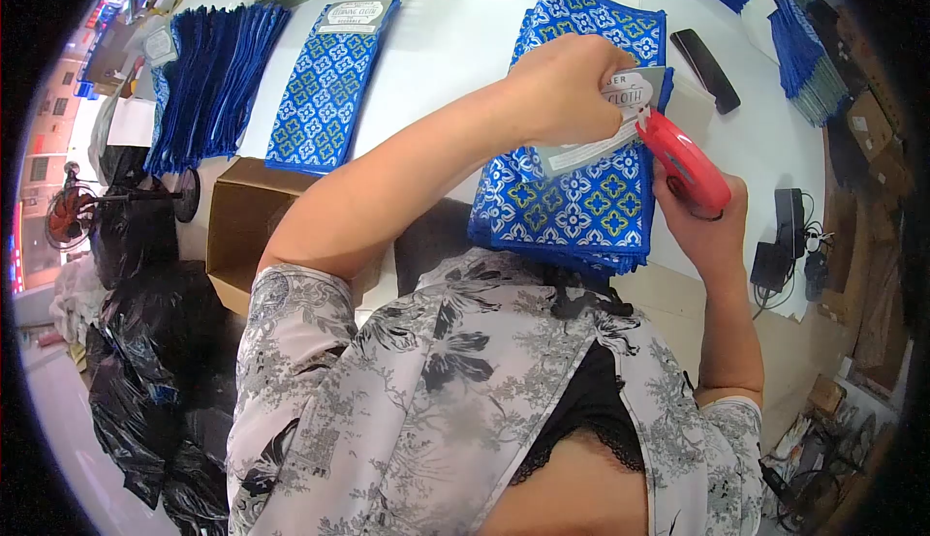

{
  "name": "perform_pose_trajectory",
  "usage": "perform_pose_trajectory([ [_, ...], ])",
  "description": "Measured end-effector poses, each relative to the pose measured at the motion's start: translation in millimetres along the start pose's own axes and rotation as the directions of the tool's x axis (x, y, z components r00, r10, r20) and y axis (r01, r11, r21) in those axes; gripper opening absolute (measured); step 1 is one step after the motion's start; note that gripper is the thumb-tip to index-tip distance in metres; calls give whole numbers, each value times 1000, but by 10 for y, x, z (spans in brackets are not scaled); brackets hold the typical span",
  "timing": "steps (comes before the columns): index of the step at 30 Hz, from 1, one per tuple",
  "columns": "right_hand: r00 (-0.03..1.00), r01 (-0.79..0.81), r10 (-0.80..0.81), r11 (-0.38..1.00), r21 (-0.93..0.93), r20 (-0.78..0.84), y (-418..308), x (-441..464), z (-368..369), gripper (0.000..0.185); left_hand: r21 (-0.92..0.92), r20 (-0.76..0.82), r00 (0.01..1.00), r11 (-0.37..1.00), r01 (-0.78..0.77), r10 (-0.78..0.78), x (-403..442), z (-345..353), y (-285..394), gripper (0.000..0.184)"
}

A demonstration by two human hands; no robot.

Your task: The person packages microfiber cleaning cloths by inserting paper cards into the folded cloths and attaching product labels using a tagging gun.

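- Left hand: its fingers were closed on a printed card; whether they also pinched the cloth beneath could not be determined.
- Right hand: it was wrapped around a red tool; trigger position was hidden.
- Governing relation: the card lay directly below the left-hand grip and up-left of the right-hand grip. Its long axis ran diagonally, from lower left to upper right, through the left grip.
- Tool alignment: the tool's long axis ran from the right-hand grip up and left, with its nose at the right-hand edge of the card. Contact between nose and card could not be confirmed.
- Nearer hand: the left hand was on the card; the right hand stood just beside it, with the tool between.
- Support: a patterned blue cloth lay beneath both card and left grip, its long axis running away from the body. Its near edge extended below the grip.
- Surface: the white table was visible to the left of the left grip.
- Room, right: a black bar-shaped object lay near the right-hand grip, above it; a black adapter lay farther right.
- Room, left: a folded cloth with a label lay well apart from the left grip; a cloth pile stood beyond it.
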State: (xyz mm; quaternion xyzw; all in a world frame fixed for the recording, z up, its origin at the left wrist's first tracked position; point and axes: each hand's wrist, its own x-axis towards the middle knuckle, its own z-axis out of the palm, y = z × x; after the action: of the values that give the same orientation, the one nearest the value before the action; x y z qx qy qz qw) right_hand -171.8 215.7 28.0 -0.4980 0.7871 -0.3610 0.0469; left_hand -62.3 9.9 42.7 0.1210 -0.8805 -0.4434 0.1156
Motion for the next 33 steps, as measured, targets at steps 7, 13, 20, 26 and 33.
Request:
perform_pose_trajectory([
  [7, 989, 52, -73, 985, -164, -127, 77, 1, 73, 21, 118, 7, 1000, 993, 24, -25, -21, -76, 189, 39],
  [13, 991, 17, -37, 988, -153, -129, -107, -51, -23, 24, 297, -155, 988, 954, 31, 16, -29, -92, 202, 45],
  [20, 996, 15, -33, 979, -205, -84, -288, -118, -187, 26, 347, -116, 993, 938, 9, 34, -10, -148, 246, 43],
  [26, 995, 41, -68, 943, -330, -70, -430, -78, -269, 25, 369, -123, 991, 929, -7, 57, 23, -193, 306, 40],
  [33, 939, -45, 25, 998, -52, -342, -205, -166, -359, 22, 465, -270, 959, 860, 212, -90, 148, -390, -31, 48],
])
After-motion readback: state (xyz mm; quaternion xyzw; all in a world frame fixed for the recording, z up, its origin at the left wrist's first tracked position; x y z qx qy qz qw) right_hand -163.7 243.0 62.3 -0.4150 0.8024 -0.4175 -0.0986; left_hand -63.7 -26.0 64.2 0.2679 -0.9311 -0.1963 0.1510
